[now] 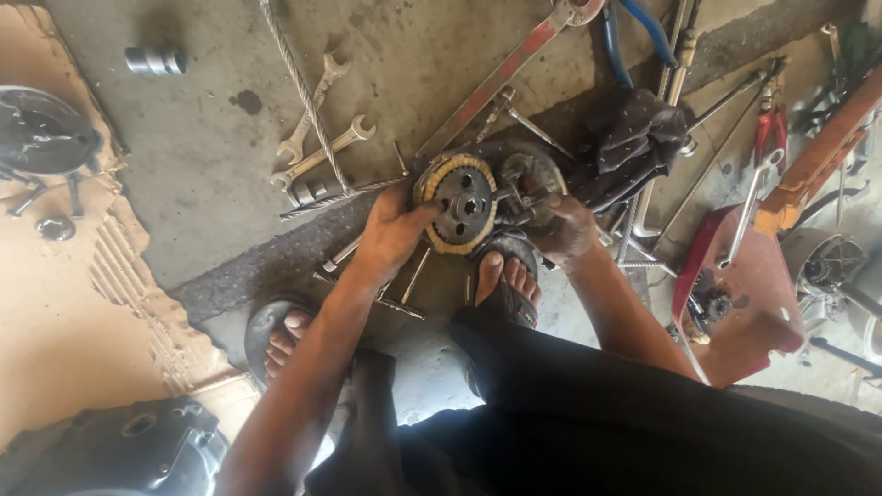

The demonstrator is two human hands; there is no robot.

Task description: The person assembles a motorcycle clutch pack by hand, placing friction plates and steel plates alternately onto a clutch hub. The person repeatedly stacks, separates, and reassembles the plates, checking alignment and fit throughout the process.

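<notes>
A stained concrete floor (211, 138) fills most of the frame, with a sheet of brown corrugated cardboard (64, 303) spread over its left side. At the centre, the person squats over a round clutch assembly (457, 202), a metal hub ringed by a tan friction plate, standing on edge just above their sandalled feet. The left hand (390, 234) is pressed against the lower left of the plate, thumb stretched onto the disc's face and fingers wrapped around its rim. The right hand (562, 225), dark with grease, is closed around a second round metal part (528, 174) that sits touching the right side of the clutch assembly; the fingers curl tight on it, though exactly what they pinch cannot be made out.

Up and to the left of the hands, two open-ended spanners (317, 129) lie crossed on the floor, with a twisted steel cable (299, 92) running diagonally over them. A small metal socket (154, 61) rests at the upper left. A dark rag (634, 138) is bunched just right of the work, among long thin rods (707, 156). A red metal panel (749, 294) lies at the right, and a black engine cover (129, 450) sits in the lower left corner. Another round dark part (41, 129) lies on the cardboard at the left edge.
</notes>
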